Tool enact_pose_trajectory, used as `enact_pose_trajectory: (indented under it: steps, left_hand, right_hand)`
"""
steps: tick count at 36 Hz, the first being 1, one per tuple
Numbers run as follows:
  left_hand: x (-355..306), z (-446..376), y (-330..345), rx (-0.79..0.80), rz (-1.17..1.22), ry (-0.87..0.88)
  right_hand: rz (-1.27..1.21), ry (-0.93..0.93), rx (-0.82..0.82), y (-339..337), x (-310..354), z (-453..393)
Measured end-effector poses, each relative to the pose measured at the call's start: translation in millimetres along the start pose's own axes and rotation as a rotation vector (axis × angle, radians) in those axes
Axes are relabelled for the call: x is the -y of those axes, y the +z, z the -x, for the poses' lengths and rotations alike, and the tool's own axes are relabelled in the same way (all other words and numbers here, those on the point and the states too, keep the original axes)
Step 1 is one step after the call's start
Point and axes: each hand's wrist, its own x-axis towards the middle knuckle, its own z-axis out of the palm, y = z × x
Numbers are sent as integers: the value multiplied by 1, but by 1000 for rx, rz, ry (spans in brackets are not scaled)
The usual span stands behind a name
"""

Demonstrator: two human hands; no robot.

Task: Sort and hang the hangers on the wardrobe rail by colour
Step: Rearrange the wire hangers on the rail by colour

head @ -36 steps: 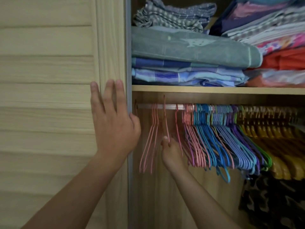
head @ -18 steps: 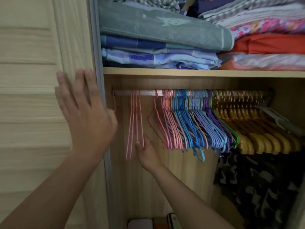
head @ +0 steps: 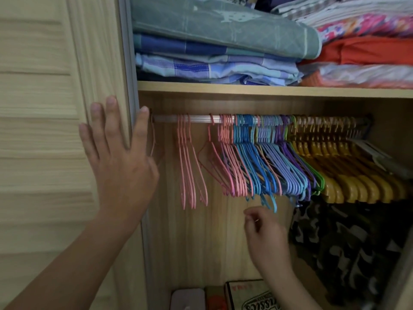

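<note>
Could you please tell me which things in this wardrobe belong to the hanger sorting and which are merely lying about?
Job: rail; pink hangers; blue hangers; purple hangers; yellow hangers.
Lying about: folded linens; camouflage garment; tin.

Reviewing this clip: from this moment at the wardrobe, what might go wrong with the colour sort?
1. A pink hanger appears to hang inside the blue hangers; it could be overlooked.
2. The right hand sits just below that tightly packed bunch; pulling one hanger may snag or unhook its neighbours.
3. The left hand lies flat on the sliding door; if the door slides, the loose pink group could get bumped.
</note>
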Motion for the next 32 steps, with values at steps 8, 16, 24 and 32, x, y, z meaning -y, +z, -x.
enact_pose_trajectory:
  steps: [8,16,24,32]
  left_hand:
    - [0,0,1,-12,9,-2]
    - [0,9,4,-2,23,2]
    - [1,9,2,9,46,-3]
    - [1,9,3,-5,62,-4]
  right_hand:
    - [174,-20,-155,-33,-18,-28]
    - [251,-148,-87,-17,11,-60]
    - [451,-147,21,9,35,-99]
    - [496,-179,-37,22,52,-128]
